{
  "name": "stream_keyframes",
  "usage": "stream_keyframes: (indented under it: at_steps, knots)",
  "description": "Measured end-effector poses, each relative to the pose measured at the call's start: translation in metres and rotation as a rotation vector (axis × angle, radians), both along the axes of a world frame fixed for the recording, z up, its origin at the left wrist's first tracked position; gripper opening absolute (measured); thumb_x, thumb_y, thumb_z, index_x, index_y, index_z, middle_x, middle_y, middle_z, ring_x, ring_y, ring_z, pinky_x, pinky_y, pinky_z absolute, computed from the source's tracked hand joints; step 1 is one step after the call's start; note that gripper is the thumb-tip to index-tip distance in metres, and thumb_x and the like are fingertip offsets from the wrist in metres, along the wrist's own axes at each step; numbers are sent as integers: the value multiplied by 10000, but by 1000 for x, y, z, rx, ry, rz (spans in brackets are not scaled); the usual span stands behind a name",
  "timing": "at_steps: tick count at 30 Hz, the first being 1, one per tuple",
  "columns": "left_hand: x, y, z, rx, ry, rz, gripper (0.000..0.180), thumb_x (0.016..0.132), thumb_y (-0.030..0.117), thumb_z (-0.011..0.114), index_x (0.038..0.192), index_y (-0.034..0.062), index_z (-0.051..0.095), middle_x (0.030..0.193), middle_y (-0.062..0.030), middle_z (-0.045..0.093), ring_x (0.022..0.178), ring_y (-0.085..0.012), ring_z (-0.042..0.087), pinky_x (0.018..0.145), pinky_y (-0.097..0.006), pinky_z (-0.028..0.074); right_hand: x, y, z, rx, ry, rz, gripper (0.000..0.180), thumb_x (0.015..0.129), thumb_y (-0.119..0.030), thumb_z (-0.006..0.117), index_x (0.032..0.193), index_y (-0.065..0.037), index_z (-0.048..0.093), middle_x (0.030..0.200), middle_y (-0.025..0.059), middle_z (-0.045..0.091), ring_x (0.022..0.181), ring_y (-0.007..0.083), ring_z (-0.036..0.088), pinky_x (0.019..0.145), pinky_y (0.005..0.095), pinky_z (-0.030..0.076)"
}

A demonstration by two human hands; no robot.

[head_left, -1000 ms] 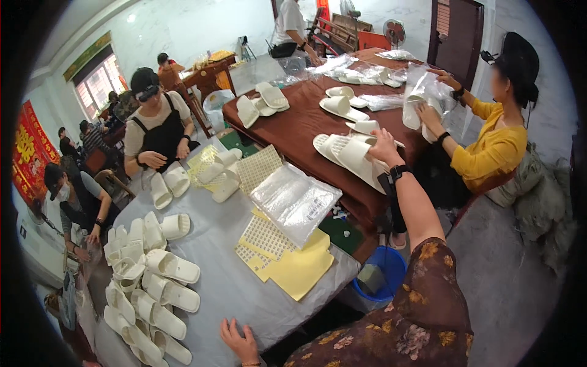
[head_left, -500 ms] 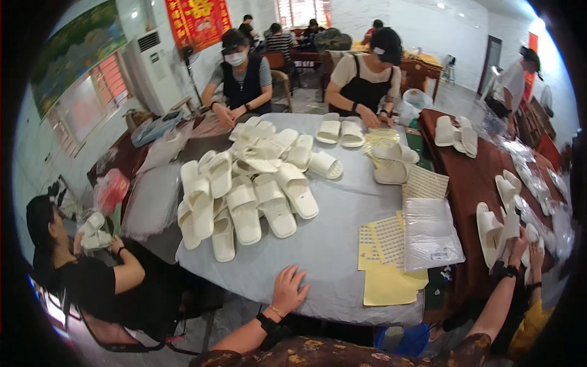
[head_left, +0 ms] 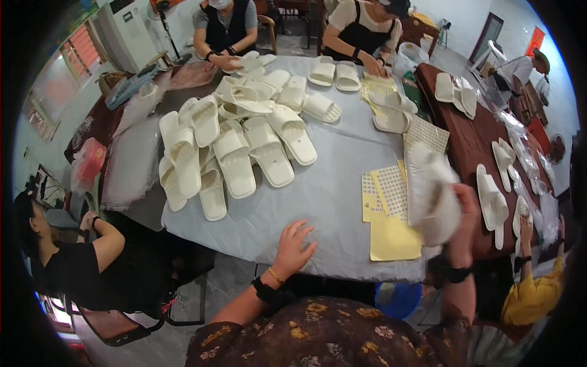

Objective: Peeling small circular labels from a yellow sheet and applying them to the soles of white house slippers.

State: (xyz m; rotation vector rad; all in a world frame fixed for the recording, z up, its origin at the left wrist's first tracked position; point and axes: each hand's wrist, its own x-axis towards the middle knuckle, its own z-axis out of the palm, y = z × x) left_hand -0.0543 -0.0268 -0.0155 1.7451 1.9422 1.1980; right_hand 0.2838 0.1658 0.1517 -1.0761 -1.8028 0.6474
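Observation:
My left hand [head_left: 293, 246] lies flat on the grey tablecloth [head_left: 330, 196] near the table's front edge, fingers spread, holding nothing. My right hand [head_left: 463, 214] is raised at the right and grips a pair of white slippers in a clear plastic bag [head_left: 433, 194], blurred by motion. Just left of the bag lie yellow sheets [head_left: 391, 235] and sticker sheets [head_left: 386, 186]. A heap of white slippers [head_left: 235, 137] covers the table's left and far part.
A dark wooden table [head_left: 474, 144] at the right carries more slipper pairs [head_left: 492, 199] and clear bags. Two people sit at the far side, one in black [head_left: 92, 269] at the left, one in yellow [head_left: 535, 293] at the right. A blue bucket [head_left: 397, 300] stands below.
My view has swung left from the wooden table to the grey one. My right hand has lifted the bagged slippers up and over the yellow sheets. My left hand stays on the cloth.

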Motion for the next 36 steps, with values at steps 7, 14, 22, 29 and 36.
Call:
stream_keyframes:
  at_steps: [7, 14, 22, 29, 36]
  knots:
    - [-20, -22, 9, -169, -581, 170, 542, 927, 159, 656, 1423, 54, 463, 1431, -142, 486, 1302, -300, 480, 1072, -397, 393, -162, -66, -68, -213, -347, 273, 560, 788, -11, 630, 1328, -16, 480, 1214, 229, 558, 1101, 387, 567, 964, 438, 469]
    - [-22, -37, 15, 71, -155, 220, 709, 882, 230, 706, 1457, -12, 371, 1496, -289, 344, 1381, -437, 346, 1144, -480, 276, -135, -50, -102, -154, -453, 179, 518, 784, -56, 680, 1272, -4, 515, 1193, 241, 557, 1108, 423, 545, 949, 455, 468]
    - [-27, 1, 9, -32, 133, 29, 601, 905, 128, 621, 1462, 45, 410, 1498, -261, 363, 1355, -479, 356, 1126, -516, 312, -123, -65, -121, -187, -673, 226, 528, 728, -137, 756, 1219, -24, 598, 1195, 210, 579, 1140, 394, 522, 994, 448, 439]
    - [-17, 16, 34, 128, 387, 44, 485, 859, 93, 641, 1335, 60, 554, 1389, -183, 509, 1268, -377, 481, 1022, -457, 407, -131, -71, -121, -209, -673, 237, 507, 737, -137, 758, 1213, -39, 611, 1173, 202, 590, 1111, 388, 532, 968, 446, 450]
    - [24, 30, 24, 84, 368, -193, 453, 804, 244, 727, 1198, 50, 615, 1285, -108, 582, 1194, -275, 534, 976, -418, 422, -136, -72, -124, -86, -590, 234, 194, 768, -149, 720, 937, -66, 678, 940, 166, 633, 921, 368, 589, 811, 455, 485]
